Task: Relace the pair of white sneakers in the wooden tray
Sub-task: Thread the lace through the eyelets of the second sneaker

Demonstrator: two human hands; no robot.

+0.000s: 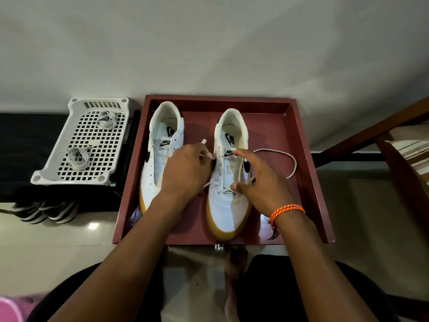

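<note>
so: lacing underway on the right-hand sneaker

only the right-hand sneaker (228, 182) in the wooden tray (308, 173) carries a lace (282, 151) so far, threaded through its lowest eyelets near the toe; the left-hand sneaker (157, 159) beside it shows bare eyelets. my read is an early step, the first crossings. next, the tip held up on the left side likely has to cross over and find the next open eyelet, with slack drawn even.

the left hand (185, 169) has fingers curled, pinching one lace end, its tip poking up above the knuckles. the right hand (257, 180) is half closed over the shoe, thumb and fingers seeming to hold the other strand, which loops out to the tray floor. two spare lace bundles (77, 156) lie in a white basket (72, 175) just beside the tray.
</note>
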